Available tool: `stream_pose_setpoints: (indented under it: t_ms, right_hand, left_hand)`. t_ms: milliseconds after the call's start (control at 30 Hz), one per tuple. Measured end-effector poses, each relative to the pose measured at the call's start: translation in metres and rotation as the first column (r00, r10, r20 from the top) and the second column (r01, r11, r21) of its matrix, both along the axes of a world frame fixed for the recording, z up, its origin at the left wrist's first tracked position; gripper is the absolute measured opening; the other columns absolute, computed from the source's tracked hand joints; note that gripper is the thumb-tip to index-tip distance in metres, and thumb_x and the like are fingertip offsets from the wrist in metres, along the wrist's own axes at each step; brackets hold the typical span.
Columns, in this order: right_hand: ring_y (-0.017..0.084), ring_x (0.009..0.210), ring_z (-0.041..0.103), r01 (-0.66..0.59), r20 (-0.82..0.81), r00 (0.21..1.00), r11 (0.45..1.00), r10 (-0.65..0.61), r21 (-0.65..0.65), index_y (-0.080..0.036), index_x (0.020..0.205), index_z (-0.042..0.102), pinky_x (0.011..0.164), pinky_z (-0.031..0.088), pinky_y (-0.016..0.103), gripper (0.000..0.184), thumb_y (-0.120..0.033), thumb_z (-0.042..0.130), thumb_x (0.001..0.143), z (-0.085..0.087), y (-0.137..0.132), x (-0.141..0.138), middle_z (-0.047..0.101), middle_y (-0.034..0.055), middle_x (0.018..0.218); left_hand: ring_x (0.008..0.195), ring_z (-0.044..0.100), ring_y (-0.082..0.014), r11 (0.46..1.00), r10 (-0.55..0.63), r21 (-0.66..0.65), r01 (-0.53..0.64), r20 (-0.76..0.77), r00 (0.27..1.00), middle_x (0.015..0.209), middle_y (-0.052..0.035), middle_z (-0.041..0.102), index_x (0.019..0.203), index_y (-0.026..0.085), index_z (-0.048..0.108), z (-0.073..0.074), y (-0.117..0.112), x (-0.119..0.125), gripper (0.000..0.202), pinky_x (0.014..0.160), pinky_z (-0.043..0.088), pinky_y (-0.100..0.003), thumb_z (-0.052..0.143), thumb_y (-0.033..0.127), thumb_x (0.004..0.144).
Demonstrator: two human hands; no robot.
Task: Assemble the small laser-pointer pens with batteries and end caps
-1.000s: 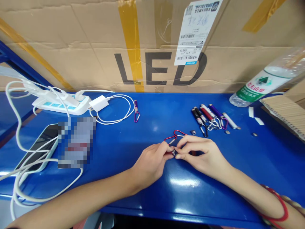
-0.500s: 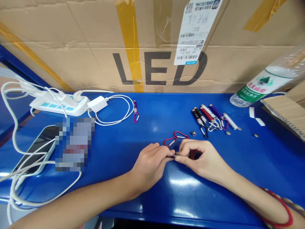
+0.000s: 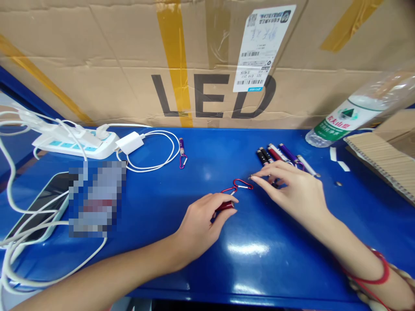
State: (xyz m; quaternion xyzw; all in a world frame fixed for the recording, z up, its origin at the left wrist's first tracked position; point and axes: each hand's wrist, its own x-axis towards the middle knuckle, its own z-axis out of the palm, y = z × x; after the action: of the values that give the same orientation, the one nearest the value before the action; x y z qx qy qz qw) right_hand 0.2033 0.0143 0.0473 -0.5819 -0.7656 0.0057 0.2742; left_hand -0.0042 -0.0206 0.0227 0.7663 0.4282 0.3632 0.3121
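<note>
My left hand (image 3: pixel 201 226) is closed around a short red keychain flashlight (image 3: pixel 226 206), its end showing between thumb and fingers. Two red carabiner clips lie just beyond it; the farther red clip (image 3: pixel 243 185) rests flat on the table. My right hand (image 3: pixel 296 192) pinches a tiny dark metallic part (image 3: pixel 250 177) between thumb and fingertips, close to that clip. Partly covered by this hand is a row of small flashlights: black (image 3: pixel 261 157), red, silver and purple (image 3: pixel 287 152). A plain silver tube (image 3: pixel 306 165) lies at the row's right end.
A large cardboard box (image 3: pixel 129 52) stands along the back of the blue table (image 3: pixel 272 268). On the left are a power strip (image 3: pixel 106 147), white cables and a phone (image 3: pixel 48 201). A purple flashlight (image 3: pixel 182 147) lies mid-table; a tilted water bottle (image 3: pixel 340 121) and cardboard (image 3: pixel 379 151) are right.
My hands have moved apart: the right one went right and away from me, towards the row of flashlights. The red flashlight in my left hand now shows. The view has shifted slightly.
</note>
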Motion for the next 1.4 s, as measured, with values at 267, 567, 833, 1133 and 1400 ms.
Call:
stream_pose_setpoints:
  t_ms: [267, 567, 833, 1133, 1400]
  right_hand:
    - [0.021, 0.082, 0.068, -0.025, 0.167, 0.985, 0.998, 0.034, -0.055, -0.022, 0.083, 0.072, 0.06, 0.052, 0.028, 0.013, -0.028, 0.061, 0.08, -0.008, 0.003, 0.001, 0.072, 0.0014, 0.09]
    - [0.021, 0.068, 0.07, 0.01, 0.283, 0.959, 0.999, 0.0, -0.034, -0.023, 0.081, 0.072, 0.039, 0.046, 0.026, 0.013, -0.03, 0.062, 0.077, -0.007, 0.001, 0.009, 0.074, 0.0006, 0.084]
    - [0.023, 0.069, 0.068, -0.01, 0.185, 0.983, 1.0, 0.008, 0.012, -0.024, 0.091, 0.069, 0.044, 0.05, 0.029, 0.016, -0.029, 0.061, 0.078, -0.013, 0.001, 0.006, 0.072, 0.0029, 0.09]
    - [0.016, 0.073, 0.065, -0.326, -0.249, 0.916, 0.945, 0.314, -0.006, -0.021, 0.099, 0.064, 0.06, 0.056, 0.027, 0.018, -0.016, 0.056, 0.084, -0.005, -0.008, -0.015, 0.067, 0.0064, 0.095]
    - [0.014, 0.068, 0.064, -0.372, -0.378, 0.87, 0.924, 0.317, -0.083, -0.021, 0.1, 0.068, 0.054, 0.055, 0.025, 0.021, -0.015, 0.058, 0.082, -0.009, -0.016, -0.022, 0.067, 0.0057, 0.096]
  left_hand:
    - [0.075, 0.063, -0.0128, 1.0, -0.02, -0.003, 0.02, 0.017, 1.0, 0.085, 0.0011, 0.068, 0.096, 0.022, 0.061, 0.002, -0.003, 0.0, 0.012, 0.075, 0.05, -0.024, 0.054, 0.018, 0.088]
    - [0.076, 0.062, -0.0137, 1.0, -0.018, 0.023, 0.017, 0.03, 0.999, 0.084, 0.0002, 0.067, 0.097, 0.022, 0.062, 0.008, -0.001, -0.001, 0.016, 0.075, 0.049, -0.025, 0.047, 0.02, 0.091]
    - [0.076, 0.063, -0.0117, 0.999, 0.01, -0.032, -0.007, 0.081, 0.997, 0.087, 0.0009, 0.067, 0.098, 0.02, 0.059, 0.007, -0.002, -0.002, 0.015, 0.075, 0.048, -0.021, 0.047, 0.017, 0.09]
    - [0.075, 0.062, -0.0139, 1.0, 0.0, 0.007, 0.0, 0.022, 1.0, 0.084, 0.0005, 0.067, 0.094, 0.021, 0.059, 0.006, -0.001, -0.002, 0.013, 0.074, 0.047, -0.024, 0.046, 0.02, 0.091]
    - [0.074, 0.058, -0.0144, 1.0, 0.007, -0.022, -0.007, -0.001, 1.0, 0.085, 0.0, 0.065, 0.097, 0.02, 0.055, 0.005, 0.001, -0.003, 0.013, 0.073, 0.045, -0.025, 0.044, 0.016, 0.091]
